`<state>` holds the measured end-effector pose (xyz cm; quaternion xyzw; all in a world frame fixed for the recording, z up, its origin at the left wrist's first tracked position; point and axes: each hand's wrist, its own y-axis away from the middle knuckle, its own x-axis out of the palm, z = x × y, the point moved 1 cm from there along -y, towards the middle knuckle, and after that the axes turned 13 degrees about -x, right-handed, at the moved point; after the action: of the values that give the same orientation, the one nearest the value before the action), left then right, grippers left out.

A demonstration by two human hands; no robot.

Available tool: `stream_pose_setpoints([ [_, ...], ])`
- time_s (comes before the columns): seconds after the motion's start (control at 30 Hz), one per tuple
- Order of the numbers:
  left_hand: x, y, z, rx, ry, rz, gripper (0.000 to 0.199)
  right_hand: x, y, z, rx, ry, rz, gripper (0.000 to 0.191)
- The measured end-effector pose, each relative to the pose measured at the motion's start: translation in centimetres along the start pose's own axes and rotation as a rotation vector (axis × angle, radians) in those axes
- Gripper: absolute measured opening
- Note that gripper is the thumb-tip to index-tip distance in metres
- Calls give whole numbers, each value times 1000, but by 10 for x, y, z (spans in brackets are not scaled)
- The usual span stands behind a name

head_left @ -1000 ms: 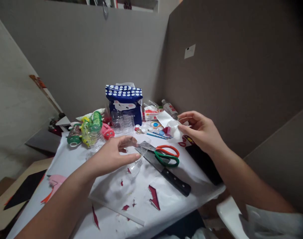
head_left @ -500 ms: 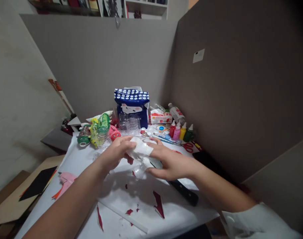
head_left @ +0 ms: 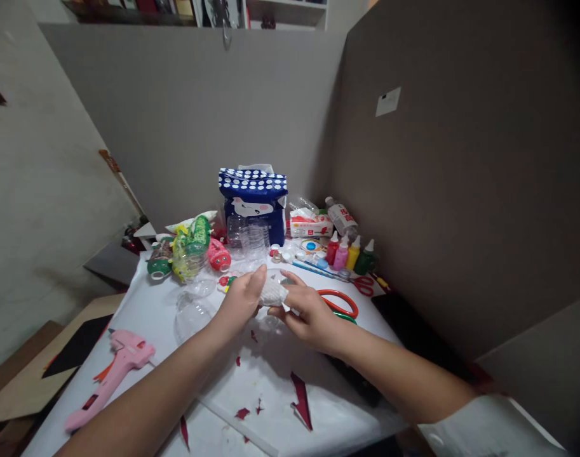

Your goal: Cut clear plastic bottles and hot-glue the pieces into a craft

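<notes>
Grey walls (head_left: 175, 101), white-covered table (head_left: 270, 377), red scraps (head_left: 301, 402), left fingers (head_left: 258, 282) and right fingers (head_left: 297, 298) pinching white tissue (head_left: 273, 294)

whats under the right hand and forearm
Beyond the right hand, orange-and-green-handled scissors show; below the forearm, part of a black handle lies on the white-covered table. The scissor blades and the black handle's other end are hidden.

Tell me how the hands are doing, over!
Left hand and right hand both gripping white tissue. Tissue bunched between them. Red scraps nearby, orange-and-green scissors beside right hand.
</notes>
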<state>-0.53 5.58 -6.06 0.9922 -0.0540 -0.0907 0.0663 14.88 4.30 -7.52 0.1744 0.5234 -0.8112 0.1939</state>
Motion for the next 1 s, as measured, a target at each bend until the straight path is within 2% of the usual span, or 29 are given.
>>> stream_pose_setpoints([
  [0.13, 0, -1, 0, 27, -11, -21, 61, -2, -1, 4, 176, -183, -141, 9],
  [0.27, -3, 1, -5, 135, -108, -101, 59, 1, 2, 7, 346, -353, -247, 14],
  [0.37, -8, 3, -4, 300, -277, -263, 48, 4, 5, 4, 435, -505, -281, 24],
  [0.47, -12, 6, 1, 563, -476, -410, 48, 2, 5, 1, 459, -657, -296, 34],
  [0.53, -13, 8, 4, 706, -549, -438, 53, 0, 2, 0, 446, -739, -299, 38],
  [0.6, -14, 8, 4, 742, -557, -419, 56, -4, 0, 0, 433, -777, -311, 37],
  [0.63, -14, 8, 2, 700, -536, -394, 56, -6, -1, 0, 415, -747, -326, 34],
  [0.7, -15, 5, -2, 496, -449, -281, 57, -12, -2, 0, 362, -617, -366, 26],
  [0.77, -15, 3, -8, 215, -305, -29, 63, -19, -2, 0, 296, -477, -394, 13],
  [0.8, -14, 2, -11, 91, -213, 123, 69, -21, -2, 1, 237, -397, -370, 8],
  [0.87, -13, 4, -16, -58, -29, 360, 78, -24, -3, 4, 59, -208, -252, 12],
  [0.93, -12, 6, -20, -91, 87, 423, 72, -22, -3, 7, -140, 4, -114, 20],
  [1.0, -11, 8, -20, -73, 95, 381, 64, -17, -1, 8, -222, 104, -57, 22],
])
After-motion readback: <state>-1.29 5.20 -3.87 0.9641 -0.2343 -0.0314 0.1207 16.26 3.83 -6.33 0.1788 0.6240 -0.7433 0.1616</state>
